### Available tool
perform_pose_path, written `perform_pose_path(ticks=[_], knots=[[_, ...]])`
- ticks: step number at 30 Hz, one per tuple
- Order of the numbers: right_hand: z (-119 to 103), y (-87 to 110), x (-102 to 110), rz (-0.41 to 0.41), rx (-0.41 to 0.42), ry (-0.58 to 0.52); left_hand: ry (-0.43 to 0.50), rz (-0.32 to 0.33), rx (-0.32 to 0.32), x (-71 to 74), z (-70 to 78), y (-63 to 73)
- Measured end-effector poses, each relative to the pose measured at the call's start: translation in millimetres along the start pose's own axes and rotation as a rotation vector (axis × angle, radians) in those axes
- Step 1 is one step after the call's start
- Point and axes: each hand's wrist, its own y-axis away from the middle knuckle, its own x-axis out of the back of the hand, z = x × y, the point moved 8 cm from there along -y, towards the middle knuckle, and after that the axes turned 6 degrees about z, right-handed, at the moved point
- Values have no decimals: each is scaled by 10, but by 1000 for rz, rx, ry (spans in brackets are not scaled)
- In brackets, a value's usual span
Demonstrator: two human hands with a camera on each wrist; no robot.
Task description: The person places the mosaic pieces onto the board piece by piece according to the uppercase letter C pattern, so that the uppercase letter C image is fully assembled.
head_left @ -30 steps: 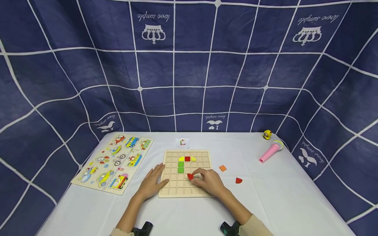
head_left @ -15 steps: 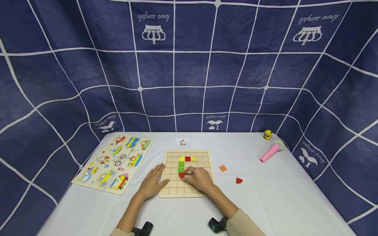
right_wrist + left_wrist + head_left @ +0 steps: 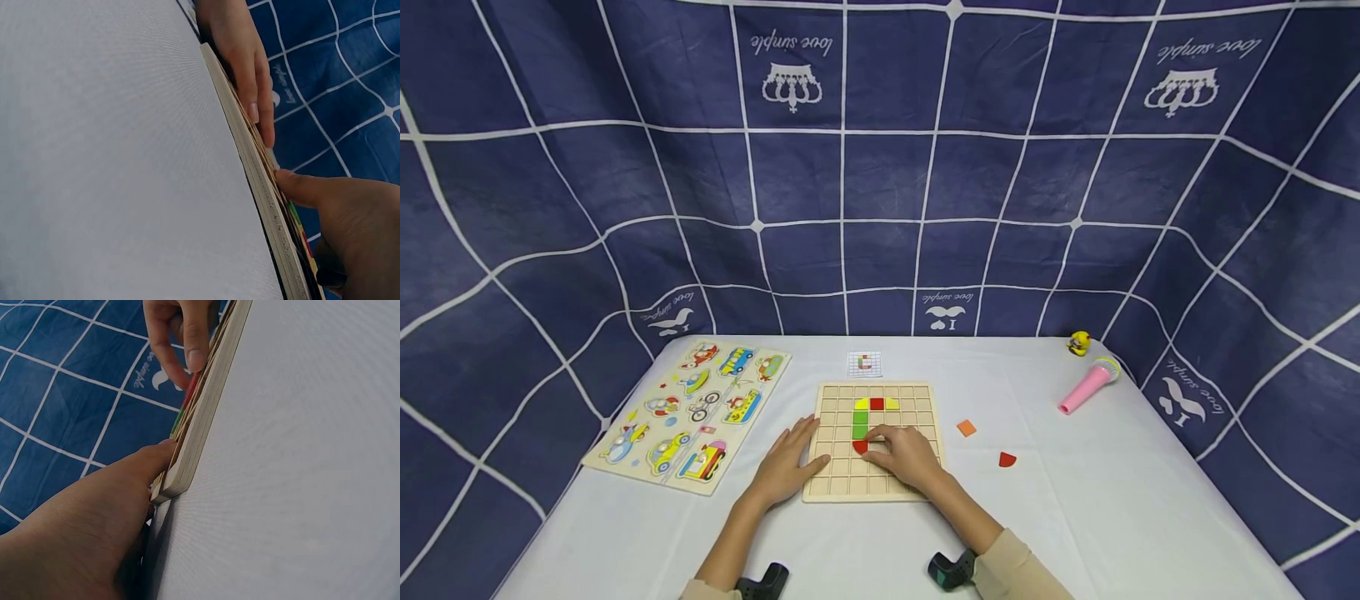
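A wooden grid board point(image 3: 837, 485) lies flat on the white table. My right hand point(image 3: 908, 458) pinches a red quarter-circle tile point(image 3: 860, 448) between thumb and index finger. That tile sits in the cell just below two green square tiles point(image 3: 860, 419). Above them, a red square tile point(image 3: 877, 404) lies between two yellow rounded tiles point(image 3: 892, 405). My left hand point(image 3: 785, 465) rests with straight fingers along the board's left edge, its thumb on the board. In the left wrist view, the fingers point(image 3: 196, 359) of the right hand meet the red tile at the board surface.
Right of the board lie an orange square tile point(image 3: 966, 427) and another red quarter-circle tile point(image 3: 1007, 459). A small pattern card point(image 3: 864, 364) is behind the board. A vehicle puzzle point(image 3: 685, 417) lies at left; a pink toy microphone point(image 3: 1086, 388) and yellow figurine point(image 3: 1078, 342) stand far right.
My right hand has moved left over the board with the red quarter-circle tile and brought it beneath the green tiles. The left hand has stayed in place.
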Motion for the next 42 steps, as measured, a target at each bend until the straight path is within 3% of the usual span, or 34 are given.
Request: perform_pose_path(ticks=[7, 13, 21, 27, 33, 42], knots=[[20, 20, 32, -13, -28, -35, 3, 0, 10, 11, 3, 7], [145, 53, 220, 1, -67, -81, 2, 1, 8, 13, 17, 12], [603, 109, 650, 91, -136, -96, -2, 1, 12, 19, 29, 12], [970, 188, 925, 116, -185, -87, 3, 1, 11, 20, 35, 9], [1203, 255, 1038, 63, -215, -47, -4, 1, 8, 11, 19, 5], [1386, 331, 956, -83, -313, -12, -2, 4, 9, 12, 19, 0]])
